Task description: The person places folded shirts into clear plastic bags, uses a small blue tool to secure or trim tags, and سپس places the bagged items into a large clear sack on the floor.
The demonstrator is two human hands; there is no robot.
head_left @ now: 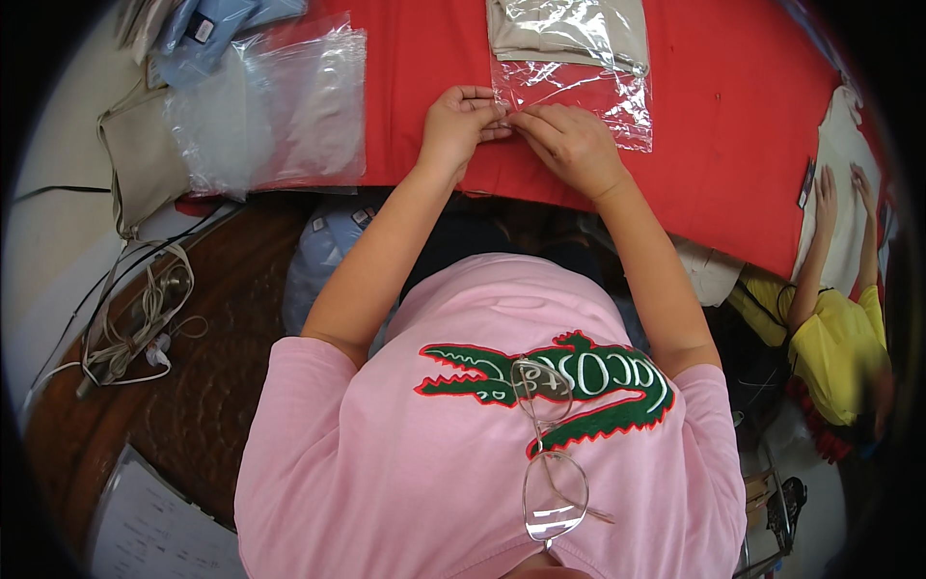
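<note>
Contained in clear bag (579, 82): beige garment (569, 31).
With left hand (451, 130), right hand (579, 152): reaching bag edge, fingers (538, 124) almost closed; cannot discern hold.

- Tablecloth (733, 174): plain red
- Folded garment (550, 34), far side of tablecloth: beige, in clear plastic bag (569, 85)
- Bag stack (313, 116), L end of tablecloth: clear, milky-wht
- Bagged garments (233, 14), far L of tablecloth: lt blue
- T-shirt (598, 511), near side of tablecloth: pink; croc patch (644, 371) dk green w/ red edging, wht lettering
- Co-worker's top (831, 343), R of tablecloth: yellow
</note>
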